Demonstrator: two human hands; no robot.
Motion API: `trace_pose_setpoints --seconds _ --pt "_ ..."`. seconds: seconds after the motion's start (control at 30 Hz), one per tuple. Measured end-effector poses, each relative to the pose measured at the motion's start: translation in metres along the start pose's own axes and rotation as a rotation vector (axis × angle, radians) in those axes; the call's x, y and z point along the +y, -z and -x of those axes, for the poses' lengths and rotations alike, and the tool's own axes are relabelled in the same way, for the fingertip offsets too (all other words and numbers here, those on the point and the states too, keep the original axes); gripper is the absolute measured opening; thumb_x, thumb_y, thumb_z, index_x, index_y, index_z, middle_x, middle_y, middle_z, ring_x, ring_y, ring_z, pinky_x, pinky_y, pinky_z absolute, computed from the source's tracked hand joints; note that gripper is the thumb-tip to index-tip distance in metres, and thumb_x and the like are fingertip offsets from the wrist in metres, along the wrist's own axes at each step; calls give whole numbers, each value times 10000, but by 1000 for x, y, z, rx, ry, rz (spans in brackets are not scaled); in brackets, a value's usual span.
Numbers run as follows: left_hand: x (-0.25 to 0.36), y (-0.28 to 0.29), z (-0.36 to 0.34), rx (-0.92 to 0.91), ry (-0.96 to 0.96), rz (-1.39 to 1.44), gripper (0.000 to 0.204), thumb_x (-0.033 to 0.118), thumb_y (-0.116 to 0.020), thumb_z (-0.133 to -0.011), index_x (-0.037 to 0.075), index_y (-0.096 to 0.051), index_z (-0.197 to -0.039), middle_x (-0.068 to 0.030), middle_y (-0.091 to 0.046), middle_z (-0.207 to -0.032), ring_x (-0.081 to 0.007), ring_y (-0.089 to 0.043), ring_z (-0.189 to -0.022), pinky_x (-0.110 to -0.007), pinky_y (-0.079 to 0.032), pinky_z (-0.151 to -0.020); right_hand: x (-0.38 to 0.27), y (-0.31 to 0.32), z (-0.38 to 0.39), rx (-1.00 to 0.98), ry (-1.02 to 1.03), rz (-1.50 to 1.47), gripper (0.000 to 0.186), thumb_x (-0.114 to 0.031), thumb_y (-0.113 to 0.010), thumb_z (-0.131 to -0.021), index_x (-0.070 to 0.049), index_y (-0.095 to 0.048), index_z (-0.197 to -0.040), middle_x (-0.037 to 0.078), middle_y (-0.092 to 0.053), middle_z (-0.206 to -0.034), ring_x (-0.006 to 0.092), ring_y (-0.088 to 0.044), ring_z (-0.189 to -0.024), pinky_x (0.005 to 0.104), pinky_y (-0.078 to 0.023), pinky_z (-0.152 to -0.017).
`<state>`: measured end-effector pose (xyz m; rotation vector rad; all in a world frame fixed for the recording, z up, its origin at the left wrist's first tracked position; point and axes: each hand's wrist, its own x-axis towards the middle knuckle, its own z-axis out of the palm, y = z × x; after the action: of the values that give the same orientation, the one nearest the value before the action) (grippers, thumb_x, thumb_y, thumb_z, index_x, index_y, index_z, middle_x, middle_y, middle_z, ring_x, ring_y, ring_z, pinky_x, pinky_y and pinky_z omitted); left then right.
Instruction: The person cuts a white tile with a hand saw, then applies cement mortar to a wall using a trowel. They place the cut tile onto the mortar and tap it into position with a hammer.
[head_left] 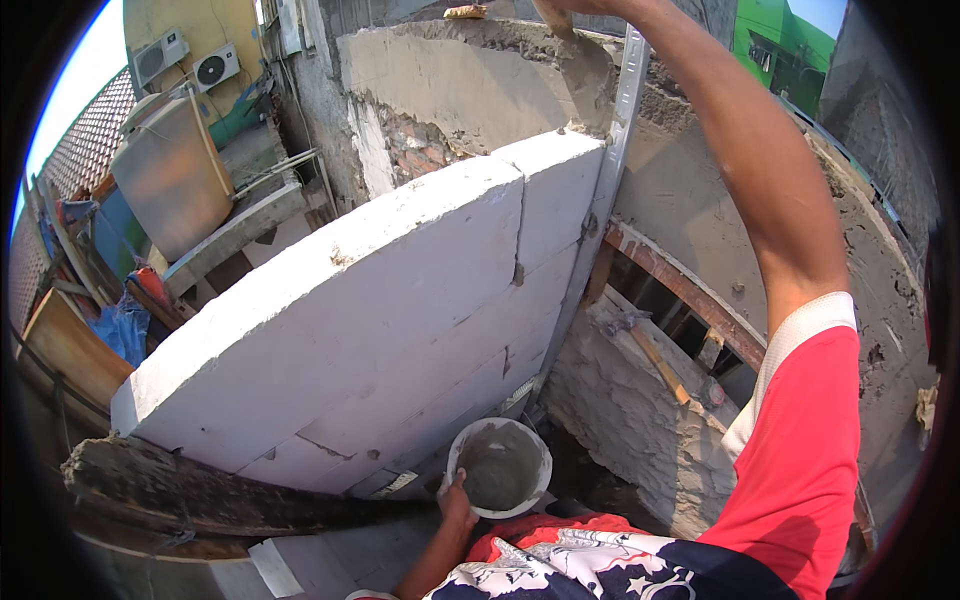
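Note:
My left hand grips the rim of a round whitish bucket, low in front of my body. Grey wet mortar lies inside it. My right arm reaches up and forward, and my right hand is at the top edge of the view, mostly cut off. A tan, handle-like piece shows at its fingers; its kind I cannot make out. Just below that piece is a dark, wet mortar patch on the wall, beside an upright metal strip.
A white block wall curves across the middle, its top edge bare. To the right are a reddish beam and a rough mortared wall. A dark timber runs at lower left. A large tank stands behind at left.

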<state>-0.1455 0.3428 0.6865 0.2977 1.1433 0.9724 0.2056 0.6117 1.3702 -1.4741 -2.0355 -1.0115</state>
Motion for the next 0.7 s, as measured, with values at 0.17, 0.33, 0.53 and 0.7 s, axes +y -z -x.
trace_pose_setpoints --seconds 0.17,0.33,0.53,0.7 --pt "-4 10 -6 60 7 -87 399 139 -638 -1030 -13 -648 -1399 -144 -697 -1323 -264 -679 -1156 -379 -537 -1004 -6 -2 2 102 -96 -102 236 -303 -661 -938 -73 -662 -993 221 -687 -937 384 -683 -929 467 -525 -811" --pt "-18 14 -16 26 -31 -71 419 141 -651 -1023 -15 -642 -1412 -152 -692 -1346 -270 -676 -1164 -373 -533 -1004 -19 27 12 82 -81 -237 245 -316 -684 -933 -98 -619 -1023 207 -665 -990 408 -664 -941 481 -526 -817" --pt "-2 3 7 63 -9 -75 410 141 -654 -1022 -37 -645 -1391 -158 -711 -1306 -282 -686 -1145 -389 -545 -998 -20 -9 16 56 -4 -141 320 -380 -723 -936 -108 -585 -1031 189 -669 -1003 408 -675 -929 503 -526 -813" --pt "-8 5 10 53 -1 -73 411 143 -646 -1028 -34 -637 -1400 -157 -707 -1314 -294 -691 -1141 -408 -553 -994 -4 -7 9 -17 -83 -441 293 -345 -696 -941 -90 -582 -1030 182 -710 -954 405 -681 -933 497 -529 -809"
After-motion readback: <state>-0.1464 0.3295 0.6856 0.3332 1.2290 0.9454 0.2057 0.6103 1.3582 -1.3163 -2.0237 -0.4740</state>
